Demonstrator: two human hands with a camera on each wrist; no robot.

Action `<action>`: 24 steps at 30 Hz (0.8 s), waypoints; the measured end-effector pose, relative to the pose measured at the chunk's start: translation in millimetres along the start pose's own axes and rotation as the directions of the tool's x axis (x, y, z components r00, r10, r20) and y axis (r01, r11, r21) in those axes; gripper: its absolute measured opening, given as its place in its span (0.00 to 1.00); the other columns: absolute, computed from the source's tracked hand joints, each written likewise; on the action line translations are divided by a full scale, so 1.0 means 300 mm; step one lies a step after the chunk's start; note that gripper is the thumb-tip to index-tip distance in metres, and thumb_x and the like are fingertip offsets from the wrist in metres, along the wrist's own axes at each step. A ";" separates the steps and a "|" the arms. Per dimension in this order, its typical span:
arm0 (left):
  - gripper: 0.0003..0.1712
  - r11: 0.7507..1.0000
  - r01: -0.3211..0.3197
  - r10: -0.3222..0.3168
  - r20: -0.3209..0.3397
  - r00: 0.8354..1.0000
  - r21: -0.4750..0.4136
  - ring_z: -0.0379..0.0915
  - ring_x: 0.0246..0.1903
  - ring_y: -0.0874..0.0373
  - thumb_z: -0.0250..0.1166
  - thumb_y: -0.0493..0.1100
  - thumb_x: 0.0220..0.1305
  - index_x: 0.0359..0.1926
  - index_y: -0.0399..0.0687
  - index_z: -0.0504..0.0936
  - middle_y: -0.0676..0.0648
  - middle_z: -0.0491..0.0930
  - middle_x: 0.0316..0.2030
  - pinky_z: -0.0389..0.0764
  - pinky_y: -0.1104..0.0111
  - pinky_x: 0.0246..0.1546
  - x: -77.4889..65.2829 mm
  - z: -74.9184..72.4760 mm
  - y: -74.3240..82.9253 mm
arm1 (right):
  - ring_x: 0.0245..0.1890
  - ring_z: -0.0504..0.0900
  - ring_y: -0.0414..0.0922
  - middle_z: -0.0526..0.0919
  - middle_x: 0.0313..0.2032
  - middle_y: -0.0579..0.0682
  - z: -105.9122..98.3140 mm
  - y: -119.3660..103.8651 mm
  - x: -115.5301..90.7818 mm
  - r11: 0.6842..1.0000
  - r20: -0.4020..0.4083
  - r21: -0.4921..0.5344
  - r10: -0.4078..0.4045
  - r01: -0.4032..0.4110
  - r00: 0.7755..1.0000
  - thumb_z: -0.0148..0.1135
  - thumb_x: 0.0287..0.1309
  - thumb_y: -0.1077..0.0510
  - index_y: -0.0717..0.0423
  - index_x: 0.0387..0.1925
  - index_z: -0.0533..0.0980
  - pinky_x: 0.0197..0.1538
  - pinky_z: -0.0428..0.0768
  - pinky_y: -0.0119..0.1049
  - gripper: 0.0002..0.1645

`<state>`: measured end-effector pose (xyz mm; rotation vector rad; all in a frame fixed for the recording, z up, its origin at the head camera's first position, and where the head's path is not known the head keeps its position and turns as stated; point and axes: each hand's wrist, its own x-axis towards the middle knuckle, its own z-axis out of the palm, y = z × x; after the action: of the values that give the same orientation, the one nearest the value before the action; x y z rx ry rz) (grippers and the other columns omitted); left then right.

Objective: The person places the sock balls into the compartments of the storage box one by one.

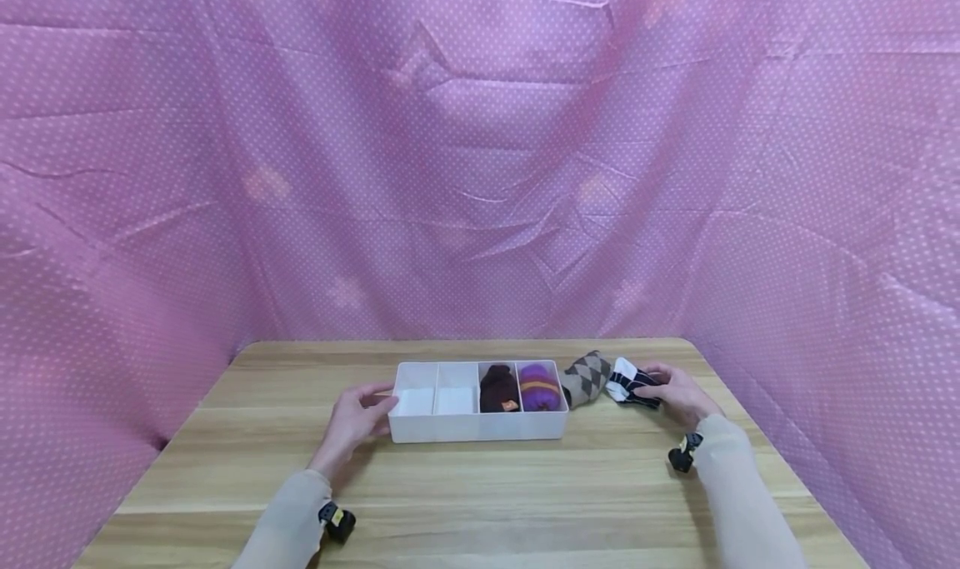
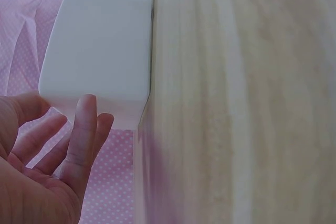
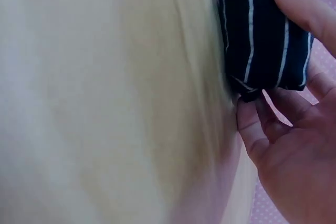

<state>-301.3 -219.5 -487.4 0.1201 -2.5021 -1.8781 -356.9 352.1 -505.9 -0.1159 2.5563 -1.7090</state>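
Observation:
A white box with a row of compartments stands mid-table. My left hand holds its left end, thumb at the rim and fingers against the end wall. A dark brown rolled sock with an orange tag and a purple rolled sock with an orange band fill the two right compartments; the two left ones are bare. Right of the box, my right hand grips a folded black sock with white stripes and a white part, thumb on top and fingers at its lower edge.
A grey-brown argyle sock lies between the box and the striped sock, close to the box's right end. The wooden table reaches back to a pink dotted cloth that hangs behind and at both sides.

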 end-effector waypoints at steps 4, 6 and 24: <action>0.26 1.000 -0.002 0.003 0.003 1.000 -0.011 0.81 0.38 0.54 0.66 0.41 0.64 0.62 0.42 0.76 0.34 0.78 0.53 0.89 0.62 0.37 -0.002 0.000 0.005 | 0.43 0.77 0.35 0.82 0.43 0.43 0.004 -0.001 -0.015 1.000 -0.027 0.029 -0.005 0.005 1.000 0.71 0.54 0.59 0.66 0.60 0.69 0.47 0.75 0.24 0.34; 0.26 1.000 -0.005 0.005 0.008 1.000 -0.017 0.82 0.38 0.53 0.66 0.41 0.64 0.63 0.42 0.75 0.34 0.78 0.53 0.89 0.61 0.38 -0.003 0.001 0.006 | 0.43 0.78 0.34 0.82 0.45 0.43 0.005 0.000 -0.024 0.999 -0.045 0.033 -0.001 0.003 0.999 0.71 0.54 0.58 0.64 0.61 0.69 0.47 0.75 0.24 0.35; 0.26 1.000 0.004 -0.004 0.002 1.000 0.028 0.81 0.40 0.53 0.66 0.41 0.64 0.62 0.43 0.76 0.35 0.78 0.52 0.89 0.62 0.36 -0.003 -0.001 0.009 | 0.44 0.78 0.28 0.77 0.59 0.63 -0.002 -0.059 -0.055 0.994 -0.110 -0.087 -0.081 0.072 0.991 0.69 0.58 0.48 0.62 0.66 0.67 0.49 0.76 0.19 0.40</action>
<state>-300.6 -219.0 -484.6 0.1243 -2.5319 -1.8464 -340.1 347.5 -489.3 -0.1261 2.7406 -1.6815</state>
